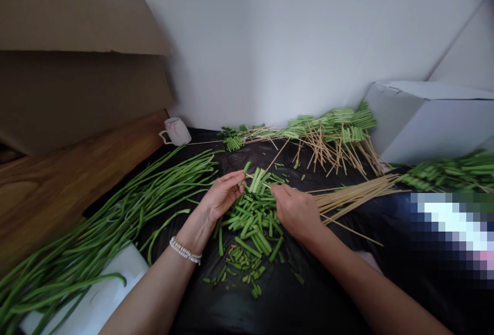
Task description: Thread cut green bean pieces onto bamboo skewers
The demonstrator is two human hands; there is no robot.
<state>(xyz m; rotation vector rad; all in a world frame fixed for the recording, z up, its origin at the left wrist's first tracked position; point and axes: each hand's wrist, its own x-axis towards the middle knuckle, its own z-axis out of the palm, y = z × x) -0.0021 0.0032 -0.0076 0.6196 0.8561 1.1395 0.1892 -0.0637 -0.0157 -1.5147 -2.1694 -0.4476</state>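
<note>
My left hand (224,194) pinches a short cut piece of long bean (247,166) between thumb and fingertips, at the tip of a thin bamboo skewer (266,186). The skewer's other end is in my right hand (295,210), whose fingers are closed round it. Several bean pieces (255,180) sit side by side on the skewer, between my hands. Below lies a loose heap of cut bean pieces (250,216), with smaller trimmed ends (245,262) nearer me. Bare bamboo skewers (355,195) lie bundled just right of my right hand, partly hidden behind it.
Uncut long beans (131,211) spread on the left, partly over a white box-like surface (116,288). Skewered bean pieces (335,119) are piled along the wall. A mug (177,131), a cardboard box (77,83) and a white box (412,124) border the black plastic sheet (216,309).
</note>
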